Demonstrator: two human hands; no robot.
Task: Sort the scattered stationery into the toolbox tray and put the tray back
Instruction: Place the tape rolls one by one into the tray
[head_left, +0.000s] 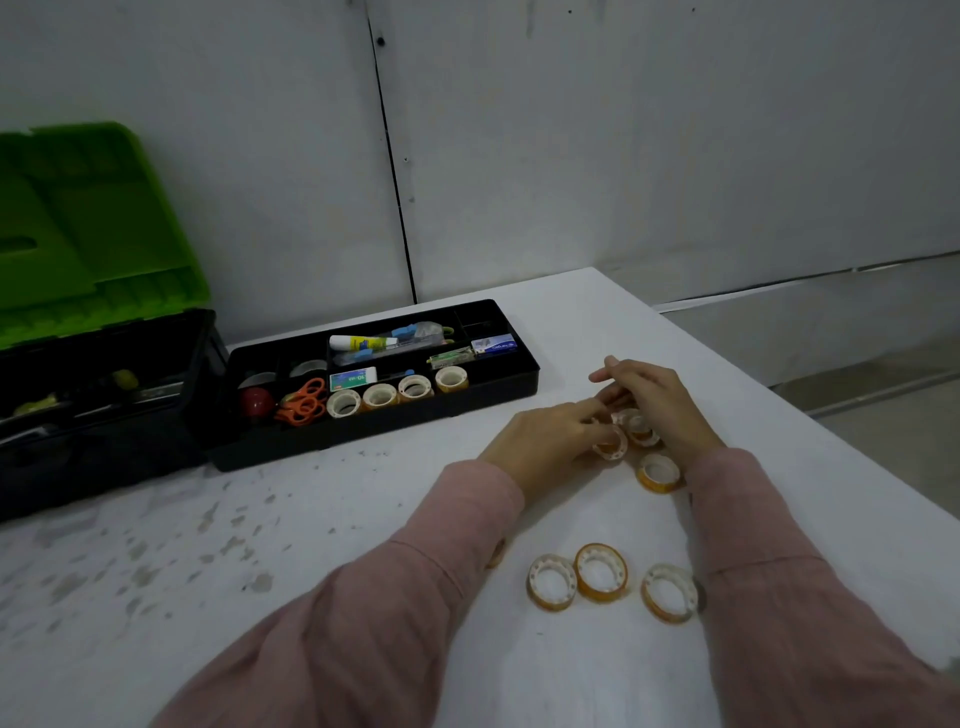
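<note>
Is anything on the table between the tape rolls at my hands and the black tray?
Nothing visible does. Only bare table lies between the tape rolls at your hands and the tray; its low front wall has to be cleared, and four rolls already sit in its front row.

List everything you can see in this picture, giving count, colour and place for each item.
toolbox: one, black with open green lid, far left
tray: one, black, right of toolbox
tape rolls in tray: four, white and amber, front row
scissors: one, orange, tray front left
ball: one, red, tray left end
glue tube: one, white and yellow, tray back
loose tape rolls: at least six, amber, on white table
sleeves: two, pink, near edge
left hand: one, fingers on a loose roll
right hand: one, over the loose rolls
</note>
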